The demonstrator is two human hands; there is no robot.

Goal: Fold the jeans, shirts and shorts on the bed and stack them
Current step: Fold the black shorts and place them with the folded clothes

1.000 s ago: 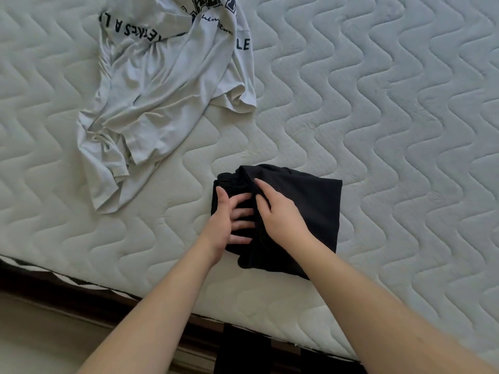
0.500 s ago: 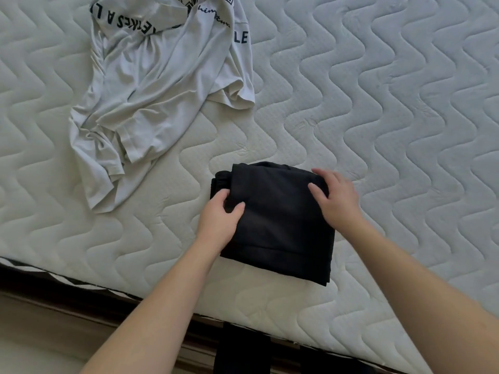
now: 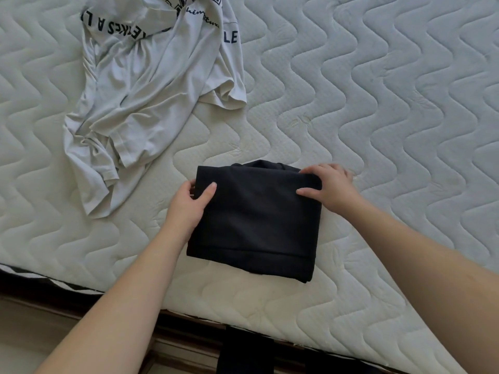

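Observation:
A black garment (image 3: 256, 225), folded into a thick rectangle, lies near the front edge of the quilted white mattress (image 3: 378, 103). My left hand (image 3: 189, 203) grips its left edge, thumb on top and fingers tucked under. On the far right corner my right hand (image 3: 329, 187) holds the fold, thumb on top, fingers curled over the edge. A crumpled light grey T-shirt (image 3: 151, 90) with dark lettering lies unfolded at the upper left, apart from the black garment.
The mattress edge (image 3: 81, 287) runs diagonally along the bottom, with a dark bed frame and floor below. Something black (image 3: 245, 352) hangs beneath the edge, under the folded garment. Bare mattress spreads to the right.
My hands have moved apart from the middle of the black garment to its left and right edges. The garment now lies as a squarer, neater rectangle.

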